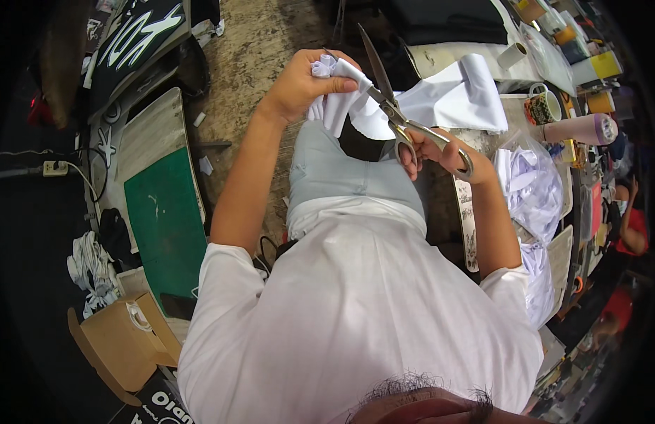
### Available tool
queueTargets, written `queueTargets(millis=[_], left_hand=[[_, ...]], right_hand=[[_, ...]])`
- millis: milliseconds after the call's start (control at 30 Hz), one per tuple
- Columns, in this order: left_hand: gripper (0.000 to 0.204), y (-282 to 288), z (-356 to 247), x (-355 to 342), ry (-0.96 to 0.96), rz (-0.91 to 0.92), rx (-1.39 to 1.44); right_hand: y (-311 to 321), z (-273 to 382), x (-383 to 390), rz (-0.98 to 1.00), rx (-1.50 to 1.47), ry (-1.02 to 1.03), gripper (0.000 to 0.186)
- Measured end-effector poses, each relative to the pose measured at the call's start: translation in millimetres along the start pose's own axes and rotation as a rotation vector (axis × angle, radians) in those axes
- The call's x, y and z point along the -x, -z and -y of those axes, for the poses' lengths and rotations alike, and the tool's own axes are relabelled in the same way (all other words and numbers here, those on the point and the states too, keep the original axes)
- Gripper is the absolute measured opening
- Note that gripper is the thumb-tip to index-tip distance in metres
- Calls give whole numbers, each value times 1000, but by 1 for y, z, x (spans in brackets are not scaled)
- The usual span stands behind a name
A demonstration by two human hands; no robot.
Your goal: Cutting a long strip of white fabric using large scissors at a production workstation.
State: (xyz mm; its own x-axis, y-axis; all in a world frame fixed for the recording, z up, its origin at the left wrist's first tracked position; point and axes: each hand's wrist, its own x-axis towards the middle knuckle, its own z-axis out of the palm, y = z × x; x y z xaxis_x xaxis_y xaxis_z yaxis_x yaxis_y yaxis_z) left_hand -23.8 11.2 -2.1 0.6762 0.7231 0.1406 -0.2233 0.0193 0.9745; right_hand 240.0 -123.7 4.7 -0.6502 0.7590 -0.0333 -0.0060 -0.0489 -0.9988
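My left hand (pixel 295 88) is closed on a bunched piece of white fabric (pixel 348 88), the thumb pressing along its top. In my right hand (pixel 447 152) is a large pair of metal scissors (pixel 388 106), with fingers and thumb through the handle loops. The scissor blades stand apart and point up and away to the left. One blade lies against the held fabric, mostly covered by it. A wider white cloth (pixel 476 92) stretches right from behind the scissors onto the table. Light grey trousers (pixel 355 180) cover my lap, below the fabric.
Right of me are a clear plastic bag of white fabric (pixel 532 187), a patterned mug (pixel 543 107) and a pink tumbler (pixel 575 130). At left lie a green mat (pixel 165 205) and an open cardboard box (pixel 122 346). A person in red (pixel 635 233) is at far right.
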Motion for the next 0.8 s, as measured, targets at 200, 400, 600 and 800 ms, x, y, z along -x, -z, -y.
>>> queueTargets(millis=[200,400,600,800], left_hand=[[22,-1,-2,-1,43,100,-87],[19,-2,-4,-1,23,98,-187],[17,-3,-4,7,-13,53,-247],[16,-6,-12,15,-46,92,-352]], right_hand=[[7,1,0,19,-40,5,84],[8,-1,-4,48,34,-31,80],[-8,0,0,-57,-71,-35,75],[-13,0,7,-76,-72,-147,71]])
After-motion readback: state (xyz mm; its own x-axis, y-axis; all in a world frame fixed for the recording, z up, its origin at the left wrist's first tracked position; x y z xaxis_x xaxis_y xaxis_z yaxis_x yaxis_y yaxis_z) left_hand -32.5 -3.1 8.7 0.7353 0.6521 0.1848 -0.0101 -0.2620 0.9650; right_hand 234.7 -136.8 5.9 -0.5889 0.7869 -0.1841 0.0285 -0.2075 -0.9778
